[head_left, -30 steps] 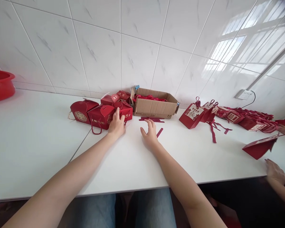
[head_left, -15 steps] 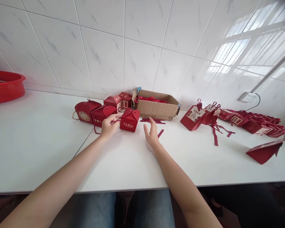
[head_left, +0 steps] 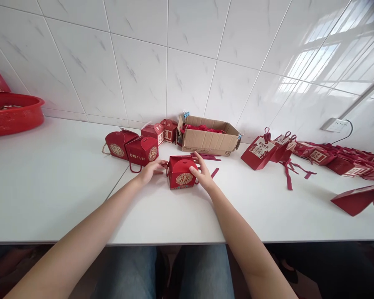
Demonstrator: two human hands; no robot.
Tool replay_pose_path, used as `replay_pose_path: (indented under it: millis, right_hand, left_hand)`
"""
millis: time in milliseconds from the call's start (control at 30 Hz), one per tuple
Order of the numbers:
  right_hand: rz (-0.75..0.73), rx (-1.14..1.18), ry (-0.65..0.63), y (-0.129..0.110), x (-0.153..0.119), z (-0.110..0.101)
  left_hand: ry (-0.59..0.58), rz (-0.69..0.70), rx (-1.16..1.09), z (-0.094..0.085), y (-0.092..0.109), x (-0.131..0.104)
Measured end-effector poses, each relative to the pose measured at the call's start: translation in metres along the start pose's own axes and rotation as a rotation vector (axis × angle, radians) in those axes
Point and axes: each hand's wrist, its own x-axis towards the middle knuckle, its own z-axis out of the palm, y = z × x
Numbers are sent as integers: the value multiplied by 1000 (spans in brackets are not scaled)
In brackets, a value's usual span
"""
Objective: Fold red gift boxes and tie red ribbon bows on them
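A small red gift box (head_left: 183, 174) with a round gold emblem and a domed flap stands on the white table between my hands. At its left side, the fingertips of my left hand (head_left: 152, 171) close on the box's dark red ribbon handle (head_left: 166, 168). My right hand (head_left: 203, 172) grips the right side, thumb on the front and fingers behind. Close by on the left are two similar red boxes, one with a ribbon handle (head_left: 142, 149) and one with a bead chain (head_left: 120, 143). Dark red ribbon strips (head_left: 207, 157) lie just behind my right hand.
An open cardboard box (head_left: 207, 143) of red ribbon stands against the tiled wall, beside small red boxes (head_left: 169, 130). Red tagged boxes (head_left: 258, 153) and a flat pile (head_left: 345, 162) are on the right. A red basin (head_left: 18, 116) sits far left.
The gift box has come nearer to me, slightly rightward, and turned so its round emblem faces me. My right hand has closed onto it. The view has shifted slightly.
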Motion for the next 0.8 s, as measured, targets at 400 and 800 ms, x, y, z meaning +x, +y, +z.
replay_pose_path:
  millis: [400, 800]
  right_hand:
    - [-31, 41, -60, -3, 1, 4]
    - [24, -24, -54, -6, -5, 16]
  left_hand:
    - [-100, 273, 184, 6, -7, -11]
    - [-300, 316, 77, 7, -17, -3]
